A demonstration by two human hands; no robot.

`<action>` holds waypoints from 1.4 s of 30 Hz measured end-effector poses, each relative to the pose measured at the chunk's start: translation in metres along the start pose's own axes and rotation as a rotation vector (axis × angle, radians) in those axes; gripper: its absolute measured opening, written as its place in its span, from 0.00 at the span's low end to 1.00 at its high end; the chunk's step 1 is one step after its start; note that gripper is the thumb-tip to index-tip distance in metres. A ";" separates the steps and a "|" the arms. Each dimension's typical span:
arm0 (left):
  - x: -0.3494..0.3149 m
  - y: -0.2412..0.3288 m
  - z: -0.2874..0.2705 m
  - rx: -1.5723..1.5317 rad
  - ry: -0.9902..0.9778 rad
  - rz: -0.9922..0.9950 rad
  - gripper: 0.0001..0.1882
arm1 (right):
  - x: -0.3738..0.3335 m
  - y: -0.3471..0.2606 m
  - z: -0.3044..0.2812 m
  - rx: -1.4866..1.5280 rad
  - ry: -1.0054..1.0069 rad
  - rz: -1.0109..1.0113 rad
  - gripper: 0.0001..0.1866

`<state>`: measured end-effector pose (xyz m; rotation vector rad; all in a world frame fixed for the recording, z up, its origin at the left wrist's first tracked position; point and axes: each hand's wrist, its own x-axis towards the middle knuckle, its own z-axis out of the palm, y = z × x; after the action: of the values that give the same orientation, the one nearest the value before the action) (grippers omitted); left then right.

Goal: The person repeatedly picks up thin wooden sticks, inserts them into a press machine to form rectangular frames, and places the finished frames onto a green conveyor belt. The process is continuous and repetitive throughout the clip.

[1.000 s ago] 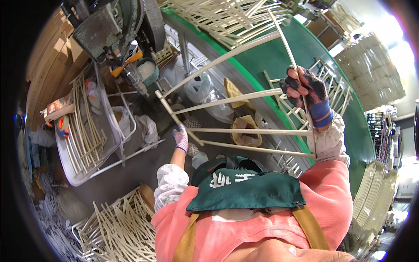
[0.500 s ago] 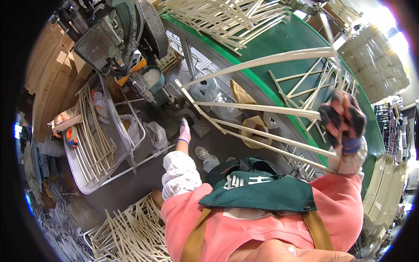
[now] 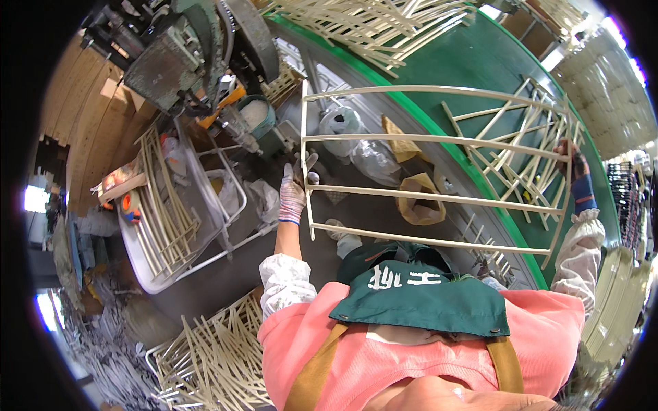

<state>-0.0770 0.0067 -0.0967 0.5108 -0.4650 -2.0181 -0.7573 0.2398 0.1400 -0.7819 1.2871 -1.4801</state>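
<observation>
A cream, ladder-shaped rack frame (image 3: 425, 196) with several slightly bowed rungs spans the space before my chest, held nearly level. My left hand (image 3: 293, 195), in a pale glove with a pinkish cuff, is closed around its left side rail. At the opposite end, my right hand (image 3: 574, 170), in a dark, stained glove, grips the right side rail; that rail and the rungs partly hide its fingers. Beyond the right half of the frame, similar cream frames (image 3: 493, 161) lie in a jumble on the green worktop (image 3: 473, 68).
A worn grey-green machine (image 3: 168, 72) stands at the upper left, beside a bucket of white material (image 3: 255, 116). The white tray cart (image 3: 147, 282) at left holds frames and a tape dispenser (image 3: 130, 205). Cream pieces (image 3: 212, 359) pile up lower left. An open paper sack (image 3: 421, 205) sits below the frame.
The frame has swung from a slanted position to nearly level and face-on. My left hand, apart from it before, has taken hold of its left rail. My right hand has moved slightly outward.
</observation>
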 end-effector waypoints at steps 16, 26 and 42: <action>-0.077 0.103 0.036 0.762 0.596 0.021 0.17 | 0.030 0.104 0.025 0.174 -0.353 0.282 0.24; -0.147 0.108 0.005 0.842 0.827 0.019 0.20 | 0.040 0.130 0.067 0.377 -0.597 0.413 0.34; -0.180 0.072 -0.117 0.796 0.968 -0.049 0.23 | 0.059 0.083 0.210 0.521 -0.793 -0.157 0.40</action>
<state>0.1174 0.1184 -0.1286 1.8620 -0.6116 -1.3166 -0.5620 0.1192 0.1005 -0.9788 0.2366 -1.3236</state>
